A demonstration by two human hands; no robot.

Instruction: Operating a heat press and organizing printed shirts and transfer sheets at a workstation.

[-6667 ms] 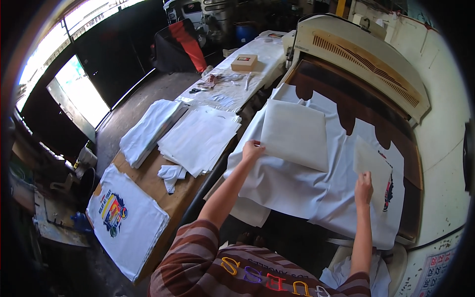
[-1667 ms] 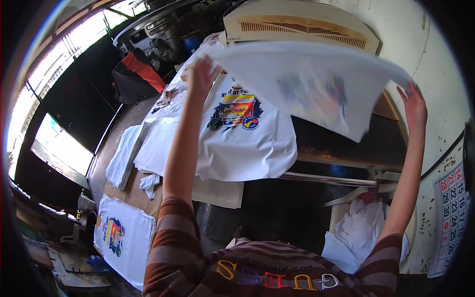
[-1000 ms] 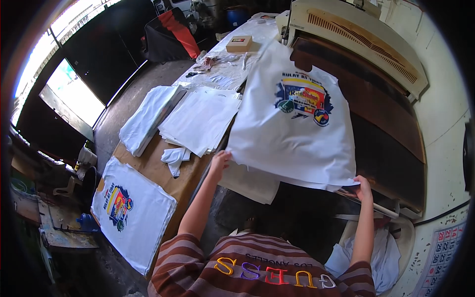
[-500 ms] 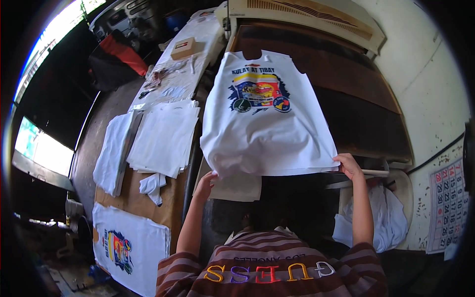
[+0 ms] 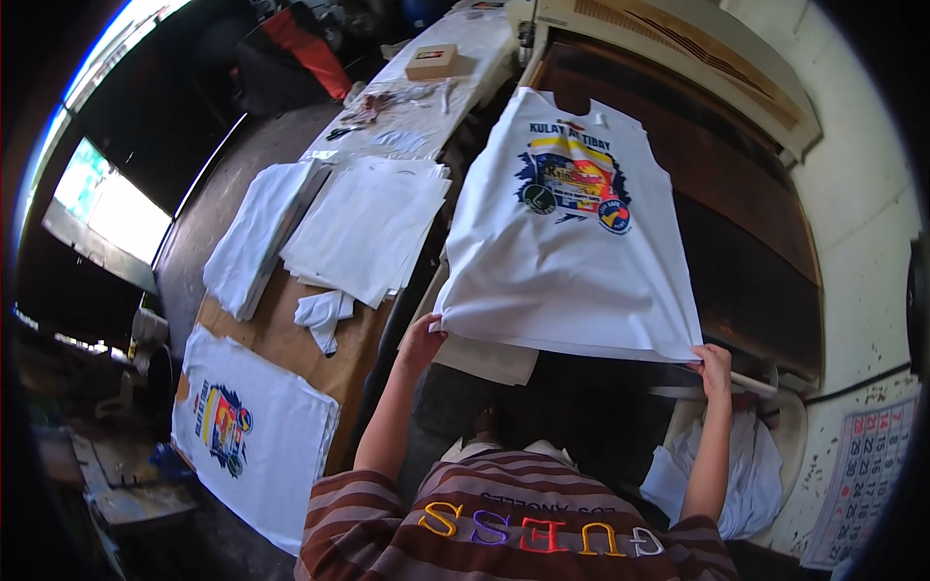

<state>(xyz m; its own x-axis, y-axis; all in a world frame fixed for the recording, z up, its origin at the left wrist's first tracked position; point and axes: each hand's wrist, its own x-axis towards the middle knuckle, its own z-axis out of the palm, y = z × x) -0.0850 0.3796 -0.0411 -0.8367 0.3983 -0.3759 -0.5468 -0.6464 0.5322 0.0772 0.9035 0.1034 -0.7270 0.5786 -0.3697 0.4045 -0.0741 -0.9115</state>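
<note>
White, probably knit shirt panel (image 5: 573, 266) ripples loosely, pinched low by both hands (image 5: 420, 346) (image 5: 715, 370).

The striped brown shirt (image 5: 528, 482) bears colourful letters (image 5: 544, 535).

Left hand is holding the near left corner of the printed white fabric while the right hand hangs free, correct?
Not quite: the right hand is not free. The head view shows it gripping the near right corner of the printed white fabric. The left hand does hold the near left corner.
</note>
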